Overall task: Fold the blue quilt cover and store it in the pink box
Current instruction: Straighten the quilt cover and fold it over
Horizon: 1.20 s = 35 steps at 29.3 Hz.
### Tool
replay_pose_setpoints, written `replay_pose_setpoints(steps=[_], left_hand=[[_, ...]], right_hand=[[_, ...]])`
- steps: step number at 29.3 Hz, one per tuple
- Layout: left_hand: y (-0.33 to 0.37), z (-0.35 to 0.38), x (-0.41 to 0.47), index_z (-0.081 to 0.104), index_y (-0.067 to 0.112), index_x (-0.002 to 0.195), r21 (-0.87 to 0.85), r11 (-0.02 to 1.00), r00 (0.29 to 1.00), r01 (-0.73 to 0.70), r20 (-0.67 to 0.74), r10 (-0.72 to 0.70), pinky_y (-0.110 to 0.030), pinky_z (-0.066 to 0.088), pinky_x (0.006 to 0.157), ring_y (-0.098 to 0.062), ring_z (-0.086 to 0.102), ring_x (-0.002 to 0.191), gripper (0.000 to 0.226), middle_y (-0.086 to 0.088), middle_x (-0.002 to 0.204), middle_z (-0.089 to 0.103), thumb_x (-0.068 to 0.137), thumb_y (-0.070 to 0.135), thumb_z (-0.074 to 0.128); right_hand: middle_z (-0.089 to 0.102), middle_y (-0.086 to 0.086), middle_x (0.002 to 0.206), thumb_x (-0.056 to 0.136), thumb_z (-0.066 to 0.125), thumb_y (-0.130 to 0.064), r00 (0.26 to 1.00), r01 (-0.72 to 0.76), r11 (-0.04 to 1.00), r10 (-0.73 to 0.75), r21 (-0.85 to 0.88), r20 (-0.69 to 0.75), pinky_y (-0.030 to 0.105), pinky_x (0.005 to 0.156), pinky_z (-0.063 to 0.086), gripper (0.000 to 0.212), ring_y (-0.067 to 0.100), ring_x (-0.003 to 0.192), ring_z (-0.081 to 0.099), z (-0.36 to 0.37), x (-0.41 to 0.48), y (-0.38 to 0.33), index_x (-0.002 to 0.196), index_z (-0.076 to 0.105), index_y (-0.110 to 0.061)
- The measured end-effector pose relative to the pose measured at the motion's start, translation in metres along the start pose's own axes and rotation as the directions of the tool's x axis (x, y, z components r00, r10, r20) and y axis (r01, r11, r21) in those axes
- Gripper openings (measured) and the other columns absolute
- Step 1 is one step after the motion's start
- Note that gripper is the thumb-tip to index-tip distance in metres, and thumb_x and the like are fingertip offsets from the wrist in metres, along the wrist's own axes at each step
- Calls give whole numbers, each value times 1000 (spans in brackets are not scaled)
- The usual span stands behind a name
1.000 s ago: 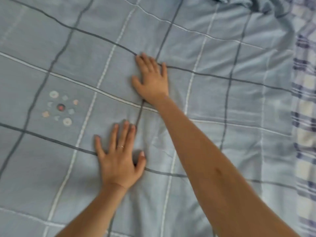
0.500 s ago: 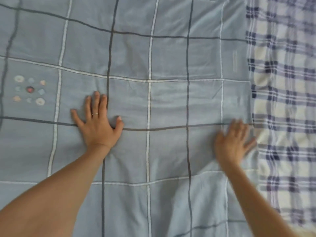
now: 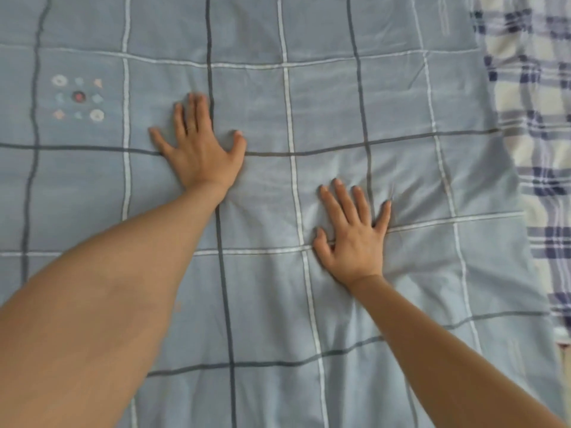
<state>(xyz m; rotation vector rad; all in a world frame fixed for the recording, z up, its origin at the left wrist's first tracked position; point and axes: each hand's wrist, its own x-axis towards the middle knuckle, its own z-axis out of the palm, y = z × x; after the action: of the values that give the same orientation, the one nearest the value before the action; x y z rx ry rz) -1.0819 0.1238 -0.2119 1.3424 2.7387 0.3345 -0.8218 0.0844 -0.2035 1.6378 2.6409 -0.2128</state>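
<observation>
Fingers [image 3: 197, 115] of the left hand [image 3: 200, 156] lie straight and slightly spread, palm pressed flat on the pale blue cotton quilt cover [image 3: 324, 103], which is gridded with dark grey and white lines. The right hand [image 3: 352, 239] does the same nearer and to the right, fingers fanned and gripping nothing. The cover is spread flat and fills most of the view, its right edge lying over a white and navy plaid sheet [image 3: 531, 88], with a small embroidered cluster of round motifs [image 3: 77, 97] at the far left. The pink box is not in view. Soft creases radiate from under the right palm, and trouble seems likeliest there: a push with much weight on it could drag the thin cloth along and heap it into a ridge rather than flatten it. If the cover is doubled here, which cannot be told, the top layer might slide over the lower one and throw the edges out of line. Any fold made over trapped wrinkles would probably come out skewed and bulky, and a lumpy bundle may sit badly in the box.
</observation>
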Motion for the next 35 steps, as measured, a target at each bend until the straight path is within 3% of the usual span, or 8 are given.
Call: replay_pose_setpoints(steps=[8, 13, 18, 21, 24, 31, 33, 35], left_hand=[[1, -12, -77, 2, 42, 149, 55, 938, 905, -342, 289, 313, -70, -5, 106, -28, -8, 146, 69, 7, 160, -6, 89, 63, 29], [8, -21, -247, 36, 31, 144, 10, 886, 859, -463, 251, 446, -75, 8, 101, -39, 15, 143, 72, 4, 154, 29, 79, 61, 29], [34, -20, -373, 43, 32, 141, 28, 854, 828, -520, 264, 495, -78, 6, 99, -44, 20, 140, 73, 1, 153, 32, 73, 59, 40], [64, -16, -462, 38, 37, 142, -4, 768, 719, -640, 349, 601, -76, -1, 100, -41, 15, 143, 75, 4, 156, 26, 72, 61, 43], [84, -18, -545, 32, 36, 145, -93, 680, 567, -728, 476, 672, -77, -4, 100, -38, 14, 144, 79, 1, 157, 23, 72, 64, 43], [73, -45, -700, 52, 32, 133, -396, 371, -17, -840, 703, 711, -70, -11, 103, -21, -5, 147, 65, 0, 160, 8, 77, 63, 42], [60, -53, -716, 69, 28, 110, -511, 422, -166, -749, 761, 627, -58, -29, 102, -15, -8, 146, 51, 3, 155, 28, 84, 58, 38], [53, -80, -724, 72, 26, 101, -513, 663, -145, -545, 837, 528, -38, -33, 105, -7, 23, 141, 46, 9, 126, 61, 88, 52, 36]], right_hand=[[25, -8, 156, 83, 34, -52, 999, -11, 996, 15, 86, -44, 65, 110, 1, 67, 23, 143, 22, -1, 13, -3, 147, 30, -31], [6, -5, 160, 92, 35, -45, 987, -104, 993, 95, 60, 130, 67, 110, -3, 64, 29, 147, 3, -16, -26, -24, 151, 15, -30], [19, -7, 158, 91, 30, -48, 968, 185, 976, -200, 111, 149, 66, 108, 6, 58, 35, 144, 15, -7, -203, 58, 148, 28, -37], [10, -9, 160, 86, 27, -59, 966, -191, 980, 179, 49, 188, 61, 112, 1, 67, 33, 146, 7, -1, -309, 166, 150, 16, -39], [-8, -8, 160, 80, 16, -70, 784, -559, 829, 534, -12, 316, 60, 113, -2, 79, 28, 147, -6, -6, -401, 218, 150, -3, -39], [56, 11, 124, 84, 68, -38, 514, -851, 413, 780, 323, 357, 43, 92, 45, 66, 32, 113, 54, -41, -543, 206, 136, 39, -11], [64, 5, 98, 87, 65, -29, 412, -895, 231, 755, 381, 511, 41, 77, 51, 38, 28, 89, 61, -42, -551, 201, 118, 47, -14], [58, 1, 73, 91, 59, -17, 415, -896, 185, 670, 403, 616, 36, 65, 43, 8, 20, 66, 56, -57, -556, 193, 93, 53, -12]])
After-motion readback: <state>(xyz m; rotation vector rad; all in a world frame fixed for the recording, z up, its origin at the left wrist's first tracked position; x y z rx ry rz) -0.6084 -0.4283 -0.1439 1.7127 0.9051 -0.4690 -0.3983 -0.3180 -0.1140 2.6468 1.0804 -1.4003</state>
